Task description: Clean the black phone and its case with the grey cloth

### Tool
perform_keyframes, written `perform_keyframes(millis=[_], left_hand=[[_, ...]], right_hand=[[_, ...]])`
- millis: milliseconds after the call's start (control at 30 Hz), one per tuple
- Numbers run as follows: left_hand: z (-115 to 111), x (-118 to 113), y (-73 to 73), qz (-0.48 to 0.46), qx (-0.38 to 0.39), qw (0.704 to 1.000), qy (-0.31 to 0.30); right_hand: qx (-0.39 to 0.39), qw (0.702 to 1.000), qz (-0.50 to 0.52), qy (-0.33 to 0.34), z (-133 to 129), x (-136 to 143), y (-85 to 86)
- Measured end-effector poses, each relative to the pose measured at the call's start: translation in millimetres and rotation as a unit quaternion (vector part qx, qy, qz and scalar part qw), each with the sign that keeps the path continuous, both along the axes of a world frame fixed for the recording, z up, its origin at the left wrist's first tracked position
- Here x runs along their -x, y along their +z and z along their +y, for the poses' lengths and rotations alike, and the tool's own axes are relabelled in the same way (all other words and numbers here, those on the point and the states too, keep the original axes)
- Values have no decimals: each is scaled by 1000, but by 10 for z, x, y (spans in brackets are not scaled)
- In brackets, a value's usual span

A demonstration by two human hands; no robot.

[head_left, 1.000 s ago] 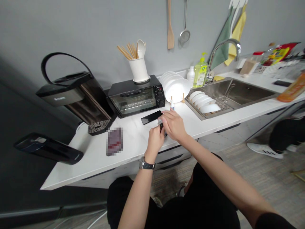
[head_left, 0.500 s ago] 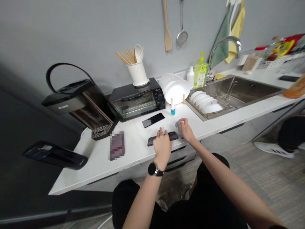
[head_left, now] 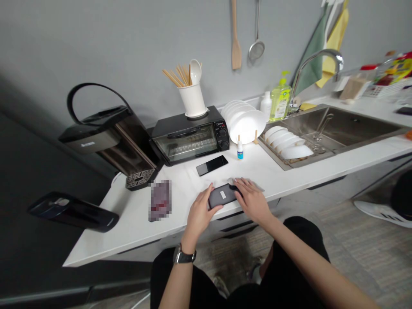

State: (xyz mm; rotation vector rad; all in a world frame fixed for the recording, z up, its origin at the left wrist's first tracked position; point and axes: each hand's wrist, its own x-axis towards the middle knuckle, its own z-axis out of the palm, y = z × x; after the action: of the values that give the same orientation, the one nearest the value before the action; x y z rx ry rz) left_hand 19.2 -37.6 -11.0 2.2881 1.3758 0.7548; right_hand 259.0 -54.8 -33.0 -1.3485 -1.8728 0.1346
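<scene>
- head view: the left hand [head_left: 200, 210] grasps the left end of a dark case [head_left: 222, 194], thumb along the near edge and fingers on the far side.
- the right hand [head_left: 252, 199] is at the case's right end, thumb touching its face and fingers curled over the far corner; whether they close on the case or on the pale sheet [head_left: 259, 187] beside them, i cannot tell.
- the case is over the front part of the counter [head_left: 180, 180]. its face bears a small white label [head_left: 223, 195]; any print there is too small to read.
- the toaster oven [head_left: 193, 139] reads "midea" above its knobs.
- the tall dispenser [head_left: 112, 141] has a pale logo on its front, too blurred to read; the black canister [head_left: 74, 214] has a tiny unreadable mark near its base.
- the small white bottle [head_left: 240, 152] carries a blue label, and the soap bottle [head_left: 280, 103] a pale one, both illegible.
- the pack [head_left: 160, 199] left of the hands is pixelated, its writing hidden.
- the counter's front edge runs slantwise just below the case and the left thumb.
- the phone [head_left: 212, 165] lies flat between the case and the oven, apart from both.
- white counter shows between pack and left hand, and between right hand and the rim of the sink [head_left: 286, 165].
</scene>
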Motion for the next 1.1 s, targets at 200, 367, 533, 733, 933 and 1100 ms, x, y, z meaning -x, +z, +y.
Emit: perform_keyframes(millis=[200,367,533,733,933,1100], left_hand=[[20,21,-79,-27,-14,1000,-7],[-3,21,-57,-19,-31,999,18],[25,-47,-10,-5,-29,999,16],[38,-33,-27,-7,-33,999,8],[7,36,-95,-18,-13,1000,19],[1,-3,-54,-19,-4,999,37]], right_hand=[[-12,992,-59,107,-164,851,55],[12,978,-79,194,-243,537,78],[6,984,-161,80,-77,-91,-34],[12,986,-148,77,84,374,22],[32,981,-117,154,-114,879,131],[39,970,-128,201,-116,359,157]])
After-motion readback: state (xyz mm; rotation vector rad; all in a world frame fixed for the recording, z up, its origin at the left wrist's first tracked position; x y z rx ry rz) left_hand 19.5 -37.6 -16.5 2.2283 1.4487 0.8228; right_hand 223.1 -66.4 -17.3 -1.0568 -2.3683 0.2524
